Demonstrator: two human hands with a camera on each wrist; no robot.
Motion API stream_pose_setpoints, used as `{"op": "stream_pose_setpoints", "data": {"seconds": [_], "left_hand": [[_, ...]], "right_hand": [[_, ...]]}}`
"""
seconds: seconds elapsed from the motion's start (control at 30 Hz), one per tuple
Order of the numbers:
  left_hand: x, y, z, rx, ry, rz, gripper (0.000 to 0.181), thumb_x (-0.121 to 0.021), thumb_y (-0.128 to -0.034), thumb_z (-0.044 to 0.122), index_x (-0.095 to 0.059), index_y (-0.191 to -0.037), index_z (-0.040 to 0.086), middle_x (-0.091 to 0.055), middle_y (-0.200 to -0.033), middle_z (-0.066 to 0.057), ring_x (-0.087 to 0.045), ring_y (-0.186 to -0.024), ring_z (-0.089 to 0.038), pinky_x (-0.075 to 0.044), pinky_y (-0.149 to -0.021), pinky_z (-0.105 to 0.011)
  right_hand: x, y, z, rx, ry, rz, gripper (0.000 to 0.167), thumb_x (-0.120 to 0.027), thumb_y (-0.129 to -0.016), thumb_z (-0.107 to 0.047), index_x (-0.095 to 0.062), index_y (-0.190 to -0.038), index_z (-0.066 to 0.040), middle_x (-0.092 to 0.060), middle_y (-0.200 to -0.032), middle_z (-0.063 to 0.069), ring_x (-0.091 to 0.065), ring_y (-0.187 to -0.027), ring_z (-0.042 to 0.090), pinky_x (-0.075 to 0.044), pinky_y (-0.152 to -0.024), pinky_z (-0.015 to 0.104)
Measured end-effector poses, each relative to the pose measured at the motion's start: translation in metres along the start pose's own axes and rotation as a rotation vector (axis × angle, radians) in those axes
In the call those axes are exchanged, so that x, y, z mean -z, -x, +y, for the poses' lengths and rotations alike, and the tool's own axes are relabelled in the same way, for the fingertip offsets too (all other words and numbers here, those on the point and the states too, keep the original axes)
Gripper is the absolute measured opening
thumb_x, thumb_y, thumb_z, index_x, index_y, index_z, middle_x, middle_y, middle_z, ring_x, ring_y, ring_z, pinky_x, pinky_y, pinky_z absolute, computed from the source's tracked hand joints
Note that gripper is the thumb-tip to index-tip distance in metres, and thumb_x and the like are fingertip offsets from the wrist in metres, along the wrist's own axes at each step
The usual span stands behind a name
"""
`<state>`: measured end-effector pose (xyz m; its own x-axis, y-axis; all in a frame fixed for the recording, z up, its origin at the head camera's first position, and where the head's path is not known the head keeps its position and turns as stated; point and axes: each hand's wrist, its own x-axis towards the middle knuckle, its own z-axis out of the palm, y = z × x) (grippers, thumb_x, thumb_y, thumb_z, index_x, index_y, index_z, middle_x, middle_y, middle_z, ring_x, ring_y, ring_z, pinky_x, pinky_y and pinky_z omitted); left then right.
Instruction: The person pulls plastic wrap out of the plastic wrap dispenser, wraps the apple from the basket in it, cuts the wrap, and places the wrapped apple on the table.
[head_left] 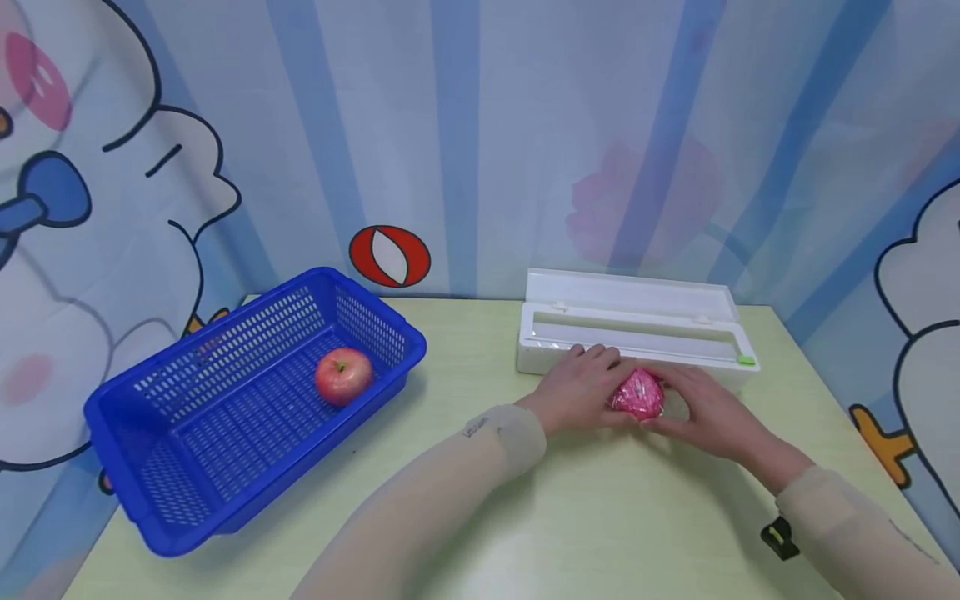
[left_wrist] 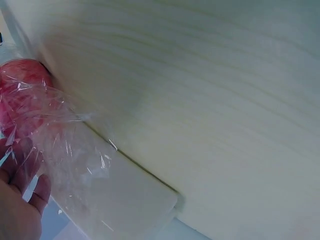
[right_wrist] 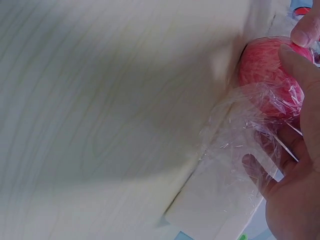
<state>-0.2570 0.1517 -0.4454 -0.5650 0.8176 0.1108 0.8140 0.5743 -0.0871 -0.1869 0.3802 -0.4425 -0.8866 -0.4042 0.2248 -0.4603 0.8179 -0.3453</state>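
Note:
A round pink-red apple (head_left: 637, 395), covered in crinkled clear cling film (right_wrist: 240, 127), is between both hands at the front of a white cling film dispenser (head_left: 637, 325). From its left side the left hand (head_left: 581, 387) holds it, thumb toward the near side. The right hand (head_left: 708, 412) grips the other side; its thumb presses on the wrapped surface in the right wrist view. Loose film spreads over the fingers of both hands in the wrist views. Part of the left hand (left_wrist: 20, 200) lies outside the left wrist view.
The dispenser's lid (head_left: 630, 294) stands raised at the back, and a green slider (head_left: 746, 360) sits at its right end. On the left is a blue plastic basket (head_left: 247, 492) with another apple (head_left: 343, 377) inside. A patterned curtain (head_left: 510, 150) hangs behind the table (head_left: 600, 533).

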Motion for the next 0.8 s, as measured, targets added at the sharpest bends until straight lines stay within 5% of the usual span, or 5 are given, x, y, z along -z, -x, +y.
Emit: {"op": "stream_pose_setpoints", "data": {"seconds": [0.47, 0.8], "left_hand": [[0.007, 0.001, -0.002, -0.015, -0.047, 0.025, 0.084, -0.060, -0.0935, 0.079, -0.045, -0.161, 0.031, -0.055, -0.134, 0.007, -0.051, -0.125, -0.011, -0.042, -0.102, -0.031], [0.015, -0.007, 0.000, -0.028, -0.034, 0.040, 0.078, -0.057, -0.0958, 0.077, -0.052, -0.156, 0.027, -0.057, -0.137, 0.005, -0.052, -0.125, -0.012, -0.043, -0.103, -0.032]], "right_hand": [[0.003, 0.007, 0.000, -0.013, 0.071, 0.043, 0.083, -0.094, -0.083, -0.034, -0.054, -0.152, -0.008, -0.061, -0.146, 0.021, -0.055, -0.133, 0.047, -0.049, -0.102, 0.070], [0.028, 0.025, 0.000, -0.186, 0.087, -0.003, 0.079, -0.084, -0.093, -0.041, -0.052, -0.152, 0.000, -0.058, -0.146, 0.028, -0.054, -0.131, 0.050, -0.048, -0.101, 0.073]]}}
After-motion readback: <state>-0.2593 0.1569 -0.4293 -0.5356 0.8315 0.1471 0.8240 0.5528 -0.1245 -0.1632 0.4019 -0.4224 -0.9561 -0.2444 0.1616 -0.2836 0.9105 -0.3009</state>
